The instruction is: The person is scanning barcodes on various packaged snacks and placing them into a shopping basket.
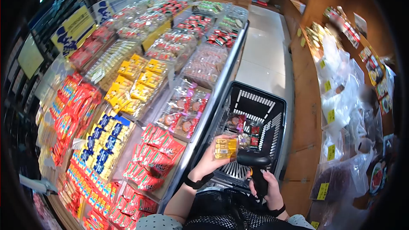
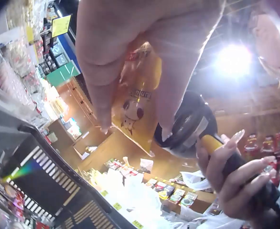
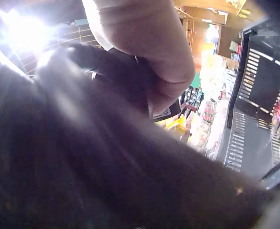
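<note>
My left hand (image 1: 207, 160) grips a yellow snack packet (image 1: 226, 148) over the near part of the shopping basket. In the left wrist view the fingers pinch the packet (image 2: 139, 102), which bears a cartoon animal. My right hand (image 1: 272, 188) is wrapped round the handle of a black handheld barcode scanner (image 1: 254, 158). The scanner's head points left, close beside the packet. Below both hands, the black shopping basket (image 1: 262, 92) contains several packaged snacks (image 1: 237, 122). In the right wrist view, dark cloth hides most of the scanner.
Along the left runs a display counter with red snack packets (image 1: 150, 162), yellow packets (image 1: 149, 79) and navy-and-cream packets (image 1: 104, 145). Wooden shelving on the right carries bagged goods (image 1: 341, 102) with yellow price tags. A pale tiled aisle (image 1: 264, 66) stretches ahead beyond the basket.
</note>
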A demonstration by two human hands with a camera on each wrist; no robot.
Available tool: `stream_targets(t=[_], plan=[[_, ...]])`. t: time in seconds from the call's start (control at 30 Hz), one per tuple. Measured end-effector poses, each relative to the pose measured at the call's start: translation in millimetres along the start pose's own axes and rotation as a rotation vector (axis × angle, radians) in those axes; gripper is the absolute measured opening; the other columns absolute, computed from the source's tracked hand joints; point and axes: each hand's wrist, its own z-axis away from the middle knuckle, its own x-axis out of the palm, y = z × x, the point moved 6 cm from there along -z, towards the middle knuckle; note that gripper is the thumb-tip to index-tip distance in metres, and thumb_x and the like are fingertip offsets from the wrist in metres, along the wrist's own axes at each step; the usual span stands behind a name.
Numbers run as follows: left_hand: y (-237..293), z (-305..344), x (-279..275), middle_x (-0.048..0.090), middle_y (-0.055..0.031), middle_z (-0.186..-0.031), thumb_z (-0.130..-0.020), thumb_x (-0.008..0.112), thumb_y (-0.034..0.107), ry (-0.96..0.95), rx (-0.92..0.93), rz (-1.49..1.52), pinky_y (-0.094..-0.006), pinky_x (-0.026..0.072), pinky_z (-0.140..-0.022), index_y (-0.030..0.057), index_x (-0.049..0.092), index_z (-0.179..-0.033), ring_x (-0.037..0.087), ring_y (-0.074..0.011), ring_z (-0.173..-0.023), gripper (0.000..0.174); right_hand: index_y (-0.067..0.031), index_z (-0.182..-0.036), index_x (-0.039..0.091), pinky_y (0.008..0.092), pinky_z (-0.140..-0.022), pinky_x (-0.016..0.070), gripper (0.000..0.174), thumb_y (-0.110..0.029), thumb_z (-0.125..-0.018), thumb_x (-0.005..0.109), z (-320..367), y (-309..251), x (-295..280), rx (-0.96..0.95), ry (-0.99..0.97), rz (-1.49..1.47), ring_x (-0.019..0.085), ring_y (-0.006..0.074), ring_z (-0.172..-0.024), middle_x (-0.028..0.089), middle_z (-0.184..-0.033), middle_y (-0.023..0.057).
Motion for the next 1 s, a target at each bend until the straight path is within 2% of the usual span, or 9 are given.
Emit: stream_targets(t=[0.23,0.3,0.4,0.47,0.6,0.67,0.73,0.87,1.0], plan=[[33.9,8.0,-69.1,0.053,-0.0097,-0.115,-0.066,0.078,0.008,0.389,0.054,-0.26,-0.0303,0.0429,-0.089,0.0015,0.036,-0.125,0.051,-0.0158,-0.106,0.073,0.0074,-0.111,0.042,0.0294,-0.046,0.0474,0.046,-0.031,-0.086,0.047,-11.5,-0.8,18.7,-0.099,0.072,0.136,0.057,0.0208,-0.055,0.054,-0.099,0.0196],[56.4,30.3,-151.3,0.054,-0.009,-0.106,-0.069,0.077,0.01,0.852,0.163,-0.377,-0.0288,0.0459,-0.082,-0.0007,0.036,-0.125,0.054,-0.0143,-0.095,0.071,0.0072,-0.111,0.042,0.0288,-0.045,0.0464,0.045,-0.032,-0.088,0.044,-9.0,1.0,21.1,-0.162,0.17,0.135,0.056,0.0207,-0.052,0.057,-0.087,0.02],[121.7,46.7,-195.7,0.056,-0.0098,-0.097,-0.077,0.071,0.013,1.144,0.227,-0.291,-0.0266,0.0453,-0.079,-0.0008,0.035,-0.126,0.055,-0.0142,-0.088,0.062,0.0087,-0.108,0.044,0.0266,-0.042,0.0448,0.048,-0.035,-0.089,0.041,-1.5,6.5,6.7,-0.19,0.296,0.141,0.054,0.0202,-0.045,0.057,-0.067,0.0195],[154.3,49.2,-210.7,0.056,-0.0218,-0.107,-0.079,0.069,0.028,1.319,0.262,-0.812,-0.035,0.0457,-0.08,-0.0073,0.028,-0.128,0.059,-0.0272,-0.09,0.073,0.0085,-0.108,0.045,0.0256,-0.04,0.0437,0.049,-0.037,-0.089,0.039,2.8,2.8,4.1,-0.198,0.307,0.154,0.053,0.0196,-0.044,0.057,-0.063,0.0191],[175.0,10.0,-230.6,0.061,-0.0269,-0.095,-0.075,0.065,0.045,1.382,-0.072,-1.274,-0.0415,0.0463,-0.077,-0.0118,0.026,-0.13,0.06,-0.038,-0.09,0.088,0.0078,-0.107,0.046,0.0249,-0.039,0.0432,0.049,-0.037,-0.089,0.038,4.7,4.8,-6.4,-0.238,0.392,0.114,0.051,0.0179,-0.042,0.056,-0.06,0.0184],[168.6,-6.4,-252.8,0.064,-0.0226,-0.08,-0.073,0.062,0.051,1.38,0.032,-1.38,-0.0405,0.0492,-0.068,-0.0156,0.027,-0.128,0.064,-0.0345,-0.077,0.093,0.0066,-0.107,0.047,0.0246,-0.039,0.0429,0.048,-0.037,-0.089,0.039,-3.3,1.3,0.3,-0.275,0.426,0.099,0.051,0.0169,-0.043,0.057,-0.061,0.0175],[138.2,-39.4,-293.5,0.065,-0.0171,-0.073,-0.072,0.061,0.056,1.14,-0.456,-1.842,-0.0365,0.0506,-0.06,-0.0178,0.028,-0.126,0.065,-0.0277,-0.067,0.097,0.0055,-0.108,0.048,0.0244,-0.041,0.0434,0.046,-0.036,-0.089,0.039,-8.4,-0.6,3.6,-0.301,0.414,0.101,0.052,0.0161,-0.045,0.058,-0.063,0.0165],[131.7,-50.0,-297.0,0.064,-0.0084,-0.066,-0.073,0.055,0.063,1.218,-0.467,-1.978,-0.0344,0.0494,-0.052,-0.0144,0.038,-0.122,0.064,-0.0243,-0.057,0.093,0.0051,-0.109,0.047,0.0245,-0.044,0.0447,0.045,-0.034,-0.089,0.039,-11.0,-4.6,7.5,-0.296,0.397,0.14,0.052,0.0158,-0.047,0.058,-0.064,0.0161],[158.4,-44.7,-252.4,0.06,-0.0114,-0.096,-0.072,0.053,0.066,1.218,-0.294,-2.088,-0.0374,0.047,-0.073,-0.001,0.043,-0.125,0.058,-0.0244,-0.091,0.086,0.0053,-0.111,0.047,0.0243,-0.046,0.0456,0.045,-0.033,-0.089,0.039,-8.6,-4.1,4.6,-0.287,0.41,0.183,0.054,0.0158,-0.048,0.058,-0.065,0.0166]])
